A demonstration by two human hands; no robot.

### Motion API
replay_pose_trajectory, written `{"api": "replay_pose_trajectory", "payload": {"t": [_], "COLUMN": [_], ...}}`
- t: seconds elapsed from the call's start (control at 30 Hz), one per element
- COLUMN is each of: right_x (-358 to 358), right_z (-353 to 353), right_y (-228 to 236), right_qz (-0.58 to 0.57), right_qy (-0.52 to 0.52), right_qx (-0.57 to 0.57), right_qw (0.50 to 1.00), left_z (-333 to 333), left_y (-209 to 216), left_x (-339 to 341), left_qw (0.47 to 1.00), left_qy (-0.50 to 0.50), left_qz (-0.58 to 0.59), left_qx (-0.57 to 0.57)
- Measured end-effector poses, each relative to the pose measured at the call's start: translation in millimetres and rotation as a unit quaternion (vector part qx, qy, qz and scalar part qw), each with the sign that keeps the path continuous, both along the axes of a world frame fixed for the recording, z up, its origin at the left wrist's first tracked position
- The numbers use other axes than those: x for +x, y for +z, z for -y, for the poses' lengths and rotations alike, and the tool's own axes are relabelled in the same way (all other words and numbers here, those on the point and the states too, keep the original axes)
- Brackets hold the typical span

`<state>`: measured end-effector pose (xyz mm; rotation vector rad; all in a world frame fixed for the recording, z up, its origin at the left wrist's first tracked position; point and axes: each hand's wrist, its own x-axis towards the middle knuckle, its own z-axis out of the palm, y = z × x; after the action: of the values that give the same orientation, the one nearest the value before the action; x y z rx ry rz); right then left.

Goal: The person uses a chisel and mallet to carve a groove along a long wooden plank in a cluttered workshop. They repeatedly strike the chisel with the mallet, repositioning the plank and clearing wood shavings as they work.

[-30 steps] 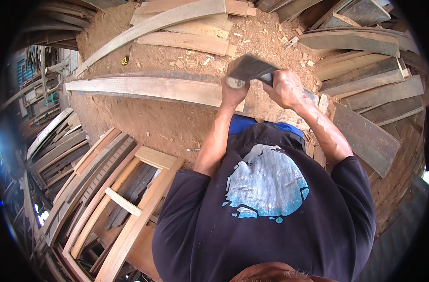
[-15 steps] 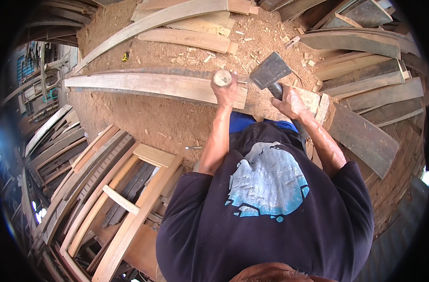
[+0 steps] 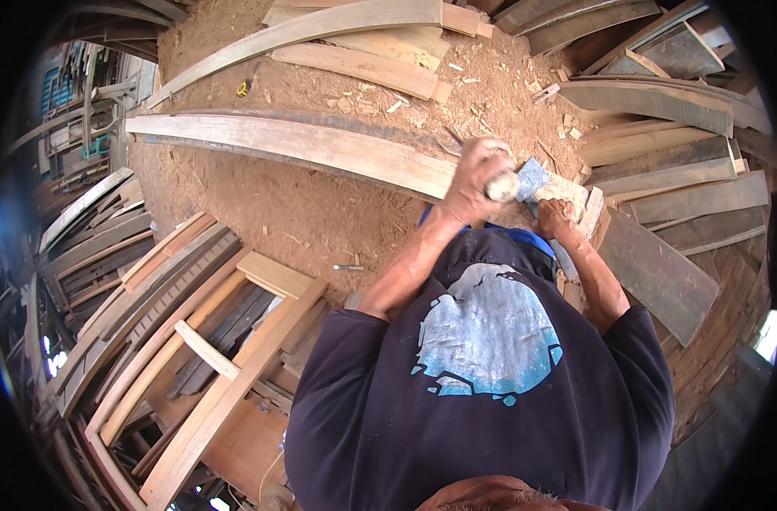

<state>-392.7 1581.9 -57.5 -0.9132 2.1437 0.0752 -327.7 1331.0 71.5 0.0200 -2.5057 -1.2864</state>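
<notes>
My left hand (image 3: pixel 476 189) is closed around a chisel, whose round, pale wooden handle end (image 3: pixel 503 186) faces up; the hand is slightly blurred. It is over the right end of a long, curved, pale plank (image 3: pixel 303 146), which lies on a darker beam. Just right of it, my right hand (image 3: pixel 555 219) is closed on the handle of a mallet. The mallet's block-shaped head (image 3: pixel 533 179) catches bluish light and sits close to the chisel handle's end; whether they touch I cannot tell.
Sawdust and wood chips (image 3: pixel 354 104) cover the ground beyond the plank. Curved boards (image 3: pixel 363 72) lie at the far side, and stacked planks (image 3: pixel 661 145) at the right. A wooden frame (image 3: pixel 235 358) leans among timber at lower left. A yellow tape measure (image 3: pixel 243 88) lies far left.
My left hand has moved right with the chisel, and its handle end now points more to the right. My right hand has brought the mallet head down and to the right. The view has shifted slightly.
</notes>
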Motion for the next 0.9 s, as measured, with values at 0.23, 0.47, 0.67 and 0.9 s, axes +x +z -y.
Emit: {"api": "replay_pose_trajectory", "payload": {"t": [0.23, 0.47, 0.67, 0.9], "right_x": [-23, -17, 0, 41], "right_z": [50, 61, 102, 144], "right_y": [36, 12, 24, -25], "right_qz": [0.373, 0.353, 0.512, 0.355], "right_qy": [-0.435, -0.241, -0.521, -0.513], "right_qx": [-0.327, -0.412, -0.282, -0.245], "right_qw": [0.752, 0.805, 0.623, 0.742], "left_z": [-37, -36, 42, 225], "left_y": [5, -16, 3, -119], "left_x": [8, 34, 52, 124], "left_qw": [0.996, 0.989, 0.922, 0.681], "left_qy": [-0.083, -0.11, 0.101, 0.602], "left_qz": [-0.025, 0.011, 0.363, 0.404], "left_qx": [0.026, -0.098, -0.091, 0.101]}}
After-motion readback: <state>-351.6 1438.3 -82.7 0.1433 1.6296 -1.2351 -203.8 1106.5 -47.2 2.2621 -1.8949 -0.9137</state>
